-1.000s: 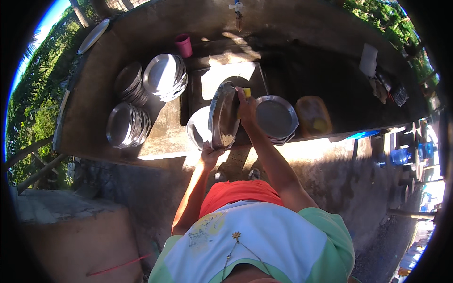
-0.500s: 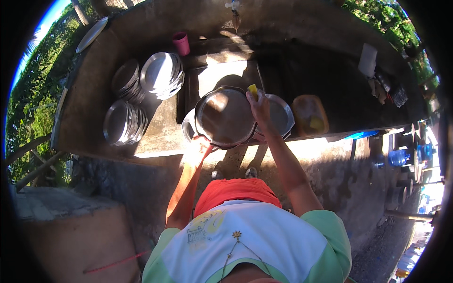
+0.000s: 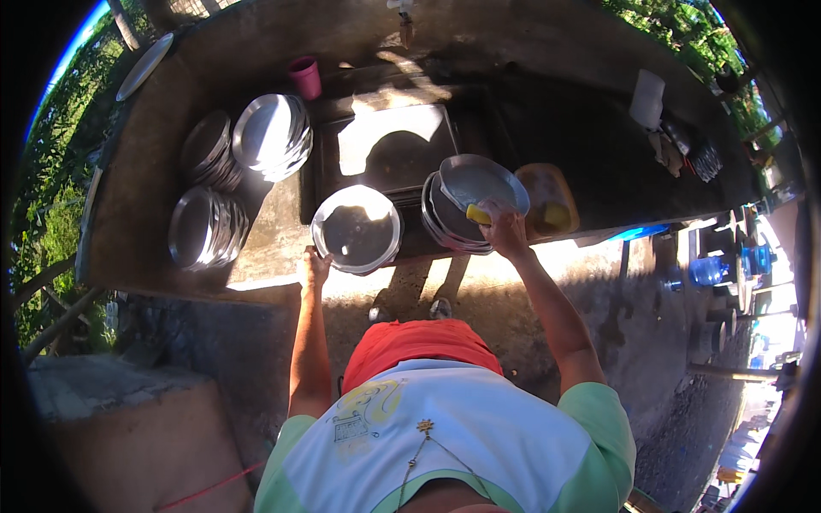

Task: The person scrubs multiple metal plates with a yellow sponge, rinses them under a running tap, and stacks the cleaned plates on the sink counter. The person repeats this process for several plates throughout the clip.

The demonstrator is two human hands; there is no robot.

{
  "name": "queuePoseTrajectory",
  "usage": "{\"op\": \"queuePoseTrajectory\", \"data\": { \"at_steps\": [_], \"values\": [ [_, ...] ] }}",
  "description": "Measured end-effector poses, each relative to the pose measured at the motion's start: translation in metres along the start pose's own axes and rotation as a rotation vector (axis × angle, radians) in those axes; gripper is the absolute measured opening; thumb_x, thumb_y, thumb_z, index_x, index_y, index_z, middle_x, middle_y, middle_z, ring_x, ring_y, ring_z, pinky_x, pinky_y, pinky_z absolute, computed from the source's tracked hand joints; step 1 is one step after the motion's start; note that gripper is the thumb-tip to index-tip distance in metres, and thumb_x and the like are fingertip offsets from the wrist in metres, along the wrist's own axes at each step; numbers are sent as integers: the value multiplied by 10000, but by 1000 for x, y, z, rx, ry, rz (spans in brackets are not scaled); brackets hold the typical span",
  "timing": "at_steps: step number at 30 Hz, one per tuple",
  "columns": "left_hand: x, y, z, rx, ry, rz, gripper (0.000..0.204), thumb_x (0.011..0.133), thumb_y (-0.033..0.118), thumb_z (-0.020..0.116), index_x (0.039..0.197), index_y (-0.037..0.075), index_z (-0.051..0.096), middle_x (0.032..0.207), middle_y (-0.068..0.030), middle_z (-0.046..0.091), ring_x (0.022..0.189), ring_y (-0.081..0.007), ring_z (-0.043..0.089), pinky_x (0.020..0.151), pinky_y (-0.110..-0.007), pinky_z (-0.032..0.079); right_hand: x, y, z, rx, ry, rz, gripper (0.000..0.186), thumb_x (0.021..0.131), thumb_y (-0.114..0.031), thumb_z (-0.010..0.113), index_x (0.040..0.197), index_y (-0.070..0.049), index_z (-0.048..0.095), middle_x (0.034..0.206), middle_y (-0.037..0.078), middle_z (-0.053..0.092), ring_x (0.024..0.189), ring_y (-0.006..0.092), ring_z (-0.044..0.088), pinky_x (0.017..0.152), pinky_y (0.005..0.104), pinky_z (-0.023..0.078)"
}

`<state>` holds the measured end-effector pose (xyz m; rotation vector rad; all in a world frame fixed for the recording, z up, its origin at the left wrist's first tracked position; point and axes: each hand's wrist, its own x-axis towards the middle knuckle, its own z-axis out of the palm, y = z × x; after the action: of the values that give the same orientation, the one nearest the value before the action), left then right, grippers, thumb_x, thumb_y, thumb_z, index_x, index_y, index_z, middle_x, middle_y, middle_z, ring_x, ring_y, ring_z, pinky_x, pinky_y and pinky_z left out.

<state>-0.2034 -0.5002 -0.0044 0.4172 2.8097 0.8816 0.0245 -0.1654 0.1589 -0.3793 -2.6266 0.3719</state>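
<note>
Round metal plates rest in two piles at the near edge of the concrete counter. On the left pile lies a shiny plate [image 3: 354, 235]; my left hand [image 3: 314, 268] is at its near-left rim, fingers curled against the edge. A darker metal plate [image 3: 479, 181] sits tilted on the right pile [image 3: 434, 224]. My right hand [image 3: 506, 232] is closed on a yellow sponge [image 3: 478, 215], which it holds over the near part of that darker plate. Whether its fingers also grip the plate's rim is hidden.
Stacks of metal plates [image 3: 270, 137] stand at the left, with a pink cup [image 3: 304, 78] behind. A sunken basin [image 3: 402, 164] lies ahead under a tap [image 3: 400, 7]. An orange-rimmed tub [image 3: 548, 198] is at the right. Utensils [image 3: 703, 161] lie at the far right.
The large plate held up between my hands is now down on the left pile. My right hand has moved right and nearer with the sponge, onto the right pile; my left hand moved left.
</note>
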Motion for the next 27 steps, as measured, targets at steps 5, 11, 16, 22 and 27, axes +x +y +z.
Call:
{"op": "queuePoseTrajectory", "data": {
  "at_steps": [5, 11, 16, 22, 27],
  "values": [
    [-4, -4, -3, -83, 42, -35, 357, 643, 176, 725, 881, -25, 550, 757, -170, 622, 703, -308, 618, 656, -379, 488, -34, 9, 40, 37, -87, -55, 272, 682, -117, 701, 922, -48, 594, 901, 123, 611, 869, 297, 597, 726, 367, 487],
    [-21, 13, -28, -977, -182, -161, 388, 732, 109, 636, 1040, 30, 414, 840, -141, 571, 761, -263, 619, 604, -398, 542, 22, -47, 44, 435, 104, 377, 249, 806, -227, 617, 979, -61, 551, 888, 111, 610, 827, 303, 606, 709, 372, 476],
    [-40, 32, -57, -1239, -325, -273, 548, 764, 70, 589, 1222, 84, 287, 1054, -143, 508, 825, -253, 601, 594, -410, 572, 72, -108, 102, 555, 149, 85, 236, 823, -210, 577, 971, -42, 504, 882, 173, 588, 811, 363, 582, 687, 410, 464],
    [-27, 58, -111, -759, -54, 22, 375, 769, -24, 540, 1062, 6, 307, 970, -164, 496, 767, -270, 614, 519, -369, 593, 83, -122, 128, 638, 139, 343, 286, 862, -249, 519, 997, 3, 510, 849, 226, 584, 791, 397, 574, 669, 422, 455],
    [-24, 38, -111, -1137, -102, -45, 407, 745, -13, 550, 1077, 33, 319, 907, -114, 522, 725, -200, 598, 471, -353, 567, 75, -143, 156, 836, -44, 247, 297, 894, -266, 458, 995, 5, 526, 843, 167, 591, 792, 314, 575, 716, 363, 433]
  ]
}}
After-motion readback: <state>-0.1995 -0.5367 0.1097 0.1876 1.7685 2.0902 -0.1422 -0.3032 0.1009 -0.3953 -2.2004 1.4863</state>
